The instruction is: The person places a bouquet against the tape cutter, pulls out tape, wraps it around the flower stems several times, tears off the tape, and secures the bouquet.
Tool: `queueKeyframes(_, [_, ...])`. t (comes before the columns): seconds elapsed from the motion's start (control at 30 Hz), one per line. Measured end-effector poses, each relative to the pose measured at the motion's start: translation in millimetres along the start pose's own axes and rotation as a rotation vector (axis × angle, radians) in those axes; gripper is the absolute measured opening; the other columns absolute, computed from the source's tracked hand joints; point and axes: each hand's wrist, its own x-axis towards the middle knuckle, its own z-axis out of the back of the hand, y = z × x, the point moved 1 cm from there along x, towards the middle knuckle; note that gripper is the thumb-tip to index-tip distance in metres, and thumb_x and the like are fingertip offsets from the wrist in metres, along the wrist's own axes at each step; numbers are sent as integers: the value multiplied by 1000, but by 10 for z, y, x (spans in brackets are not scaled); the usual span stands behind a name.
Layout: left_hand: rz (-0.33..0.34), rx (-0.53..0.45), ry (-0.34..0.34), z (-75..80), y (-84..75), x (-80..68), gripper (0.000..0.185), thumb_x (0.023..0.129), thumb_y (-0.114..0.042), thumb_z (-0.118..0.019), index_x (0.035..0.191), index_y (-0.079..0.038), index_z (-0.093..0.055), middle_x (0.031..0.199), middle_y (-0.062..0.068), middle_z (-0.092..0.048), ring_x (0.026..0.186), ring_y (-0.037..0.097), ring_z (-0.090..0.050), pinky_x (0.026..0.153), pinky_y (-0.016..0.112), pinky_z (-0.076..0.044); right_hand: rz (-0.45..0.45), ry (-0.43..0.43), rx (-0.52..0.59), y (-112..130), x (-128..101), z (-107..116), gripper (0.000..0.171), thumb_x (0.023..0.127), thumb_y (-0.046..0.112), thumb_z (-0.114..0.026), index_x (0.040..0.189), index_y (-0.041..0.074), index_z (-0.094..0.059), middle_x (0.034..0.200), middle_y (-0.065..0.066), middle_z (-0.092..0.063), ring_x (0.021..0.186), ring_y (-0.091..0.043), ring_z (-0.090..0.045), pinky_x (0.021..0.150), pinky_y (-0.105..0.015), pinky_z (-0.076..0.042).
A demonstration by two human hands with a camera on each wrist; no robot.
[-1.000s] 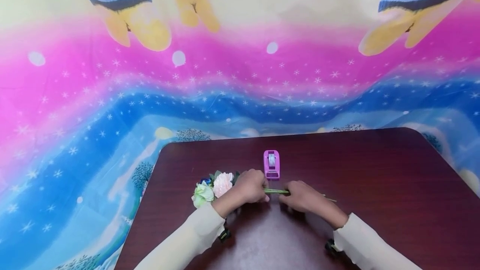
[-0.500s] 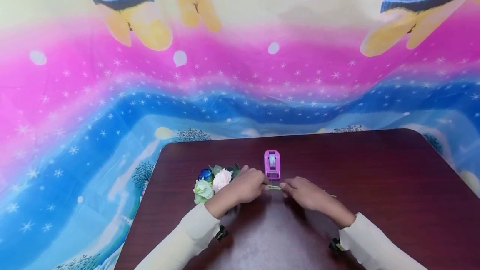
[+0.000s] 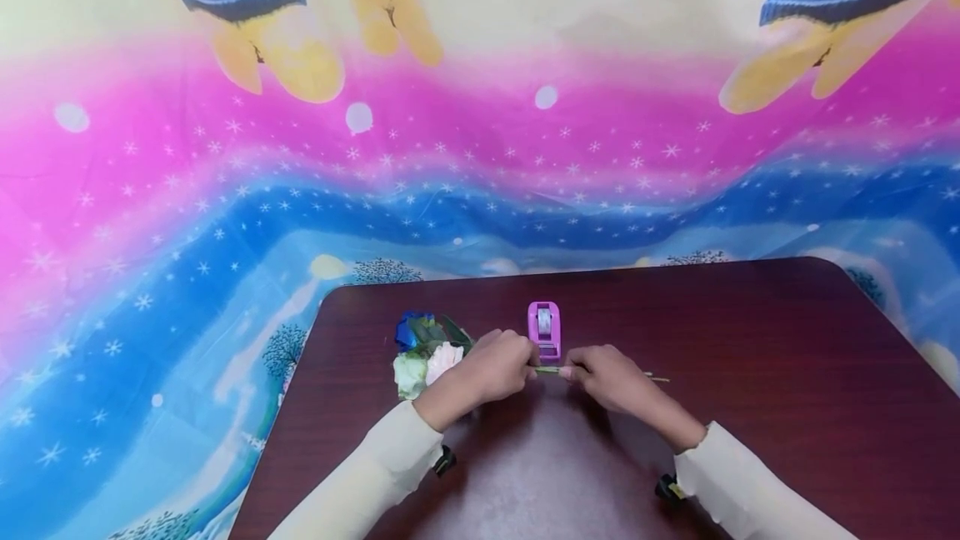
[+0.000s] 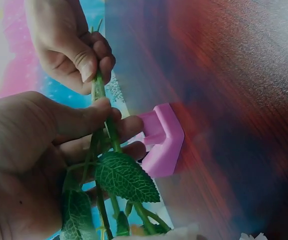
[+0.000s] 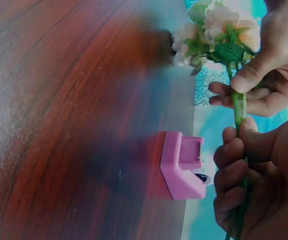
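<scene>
I have both hands on the flower stems [image 3: 550,370], just before the pink tape dispenser [image 3: 544,329]: left hand [image 3: 491,371] gripping near the blooms, right hand [image 3: 609,377] pinching further along. Binding looks underway; next I need tape.

A dark wooden table [image 3: 750,340] stands against a backdrop [image 3: 225,190] of pink and blue bands with stars and cartoon bears.
</scene>
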Motion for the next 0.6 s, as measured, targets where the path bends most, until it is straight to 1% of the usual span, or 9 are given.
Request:
queueKeyframes(0.1, [37, -42, 36, -10, 8, 14, 9, 97, -22, -72, 101, -15, -76, 86, -8, -74, 66, 6, -57, 62, 24, -47, 27, -81, -51, 1, 17, -24, 15, 100, 20, -66, 88, 13, -72, 65, 6, -51, 60, -10, -45, 60, -27, -38])
queueKeyframes(0.2, [61, -57, 45, -29, 28, 20, 13, 96, -23, -73, 105, -14, -73, 90, -7, -73, 71, 6, -59, 64, 26, -49, 60, -146, -78, -2, 24, -55, 10, 98, 18, -70, 89, 15, -73, 66, 7, -54, 59, -9, -45, 59, -25, -38])
queueKeyframes(0.3, [62, -26, 26, -45, 51, 19, 12, 94, -24, -76, 101, -16, -70, 86, -9, -71, 71, 7, -60, 62, 27, -49, 77, -157, -77, -10, 25, -90, 7, 97, 18, -71, 90, 15, -70, 68, 7, -55, 60, -9, -46, 59, -25, -39])
queueKeyframes(0.43, [23, 55, -42, -69, 65, 11, 15, 91, -25, -79, 94, -18, -66, 79, -11, -69, 67, 8, -61, 58, 29, -48, 59, -92, -25, -40, 33, -121, 7, 98, 21, -69, 96, 14, -67, 73, 6, -56, 65, -9, -48, 63, -26, -42])
queueKeyframes(0.5, [2, 94, -86, -84, 65, 6, 17, 89, -25, -80, 92, -19, -65, 75, -11, -68, 65, 10, -62, 56, 29, -48, 49, -32, 19, -62, 40, -127, 10, 100, 23, -66, 100, 13, -68, 74, 4, -59, 65, -9, -51, 63, -26, -44])
queueKeyframes(0.6, [-26, 164, -140, -116, 57, 0, 19, 88, -26, -82, 89, -19, -64, 70, -10, -66, 60, 11, -61, 52, 30, -46, 39, 69, 92, -88, 57, -115, 20, 105, 27, -59, 107, 10, -70, 74, 1, -61, 64, -11, -55, 61, -26, -46])
